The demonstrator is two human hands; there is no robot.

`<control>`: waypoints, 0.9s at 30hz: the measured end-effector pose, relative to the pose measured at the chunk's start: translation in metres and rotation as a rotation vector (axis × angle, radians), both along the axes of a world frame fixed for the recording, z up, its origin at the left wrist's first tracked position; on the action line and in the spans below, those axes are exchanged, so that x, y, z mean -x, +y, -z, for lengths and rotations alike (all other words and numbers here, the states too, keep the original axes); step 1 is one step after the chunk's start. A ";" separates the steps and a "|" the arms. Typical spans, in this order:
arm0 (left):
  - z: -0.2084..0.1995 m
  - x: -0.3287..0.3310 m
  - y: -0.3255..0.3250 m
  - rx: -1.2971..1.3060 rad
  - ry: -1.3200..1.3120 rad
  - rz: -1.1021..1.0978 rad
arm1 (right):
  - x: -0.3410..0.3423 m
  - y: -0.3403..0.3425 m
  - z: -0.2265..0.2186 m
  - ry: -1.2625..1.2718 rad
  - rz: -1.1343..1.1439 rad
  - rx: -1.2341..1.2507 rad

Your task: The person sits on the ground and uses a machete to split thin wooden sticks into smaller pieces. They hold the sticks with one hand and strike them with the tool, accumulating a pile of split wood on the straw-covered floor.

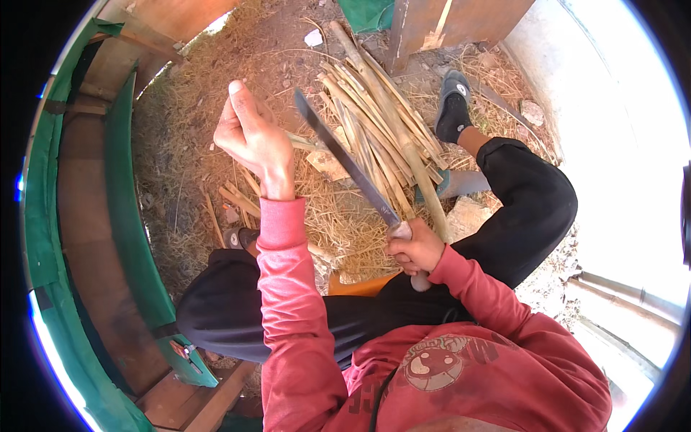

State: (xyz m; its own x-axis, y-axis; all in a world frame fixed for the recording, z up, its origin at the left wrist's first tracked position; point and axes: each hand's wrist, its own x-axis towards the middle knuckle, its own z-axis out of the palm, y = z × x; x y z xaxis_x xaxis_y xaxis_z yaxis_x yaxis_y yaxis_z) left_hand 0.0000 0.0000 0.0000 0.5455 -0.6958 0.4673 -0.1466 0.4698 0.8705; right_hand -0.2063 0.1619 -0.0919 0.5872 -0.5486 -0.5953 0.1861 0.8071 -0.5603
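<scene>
My right hand [417, 249] is wrapped round the pale handle of a machete [351, 170]. Its long dark blade slants up and left, its tip close to my left hand [253, 137]. That hand is raised, its fingers curled in and the thumb pointing up; whether anything is inside the fist is hidden. A pale stick [305, 143] shows just right of the left wrist, but I cannot tell if the hand touches it. Beyond the blade lies a pile of split wooden sticks [371, 126], with a thicker pole [389, 101] along it.
Dry straw [345, 245] covers the reddish soil. My legs are spread, a dark shoe [453, 104] at the right. Left stands a green-edged wooden panel [122, 194]; at the back, a brown board [468, 25]. A pale wall [604, 93] rises right. Loose sticks [237, 199] lie near my left foot.
</scene>
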 end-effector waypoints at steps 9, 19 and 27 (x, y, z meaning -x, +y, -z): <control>-0.003 0.011 -0.010 0.030 -0.007 -0.071 | -0.022 0.010 0.050 0.919 -0.081 0.912; 0.002 0.002 -0.002 0.059 -0.047 -0.019 | -0.005 0.012 0.038 0.724 0.041 0.523; -0.002 -0.012 0.002 0.052 0.029 -0.173 | -0.050 0.030 0.018 0.661 0.165 0.697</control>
State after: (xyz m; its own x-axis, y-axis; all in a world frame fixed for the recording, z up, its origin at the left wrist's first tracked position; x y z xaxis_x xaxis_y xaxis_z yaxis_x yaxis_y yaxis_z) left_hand 0.0120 0.0018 0.0020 0.6689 -0.5656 0.4823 -0.2042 0.4841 0.8509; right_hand -0.1566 0.1922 -0.1097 0.1355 -0.9480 -0.2880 -0.2570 0.2470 -0.9343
